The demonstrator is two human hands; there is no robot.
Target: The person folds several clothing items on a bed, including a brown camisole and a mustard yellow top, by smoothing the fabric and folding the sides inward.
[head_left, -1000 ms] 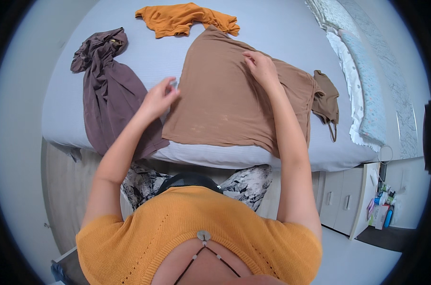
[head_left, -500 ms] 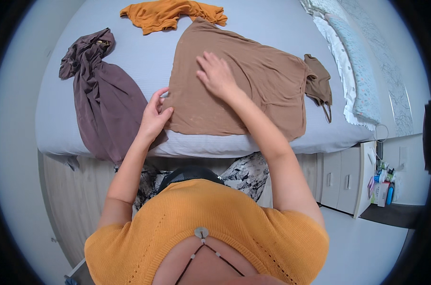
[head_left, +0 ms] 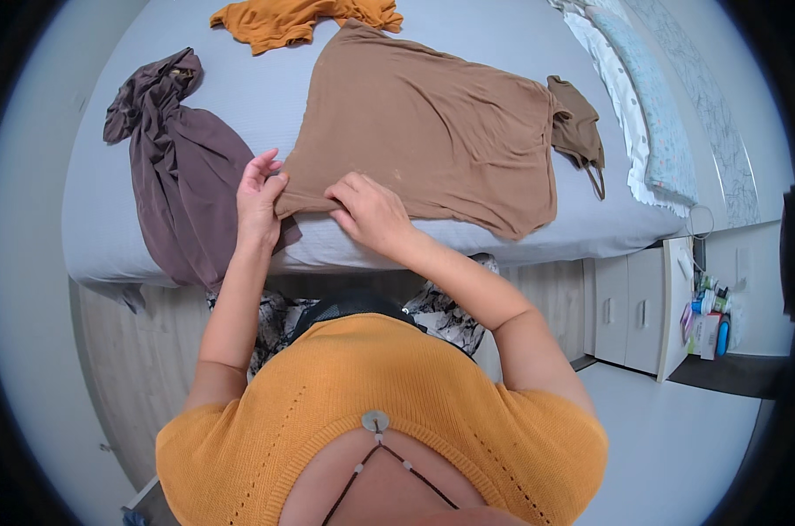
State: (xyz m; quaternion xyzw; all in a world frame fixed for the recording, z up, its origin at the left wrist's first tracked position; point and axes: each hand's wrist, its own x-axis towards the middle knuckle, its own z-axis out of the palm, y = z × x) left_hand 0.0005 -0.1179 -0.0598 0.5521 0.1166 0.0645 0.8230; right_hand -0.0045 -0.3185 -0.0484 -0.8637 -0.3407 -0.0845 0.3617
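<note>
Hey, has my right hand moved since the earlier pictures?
Yes: judged against the bed, the right hand has moved left and toward you, to the near edge of the brown garment.

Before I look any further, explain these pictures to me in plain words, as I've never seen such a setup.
There is no machine here: a person works with two bare hands. The pictures come from a wide fisheye camera worn on the head, looking down, so straight edges bend and the wearer's own mustard knit top fills the bottom. The bed carries a purple garment at left, an orange garment at the far side, a brown garment spread in the middle, and a strapped olive-brown piece at right. The left hand pinches the brown garment's near left corner; the right hand grips its near edge.
</note>
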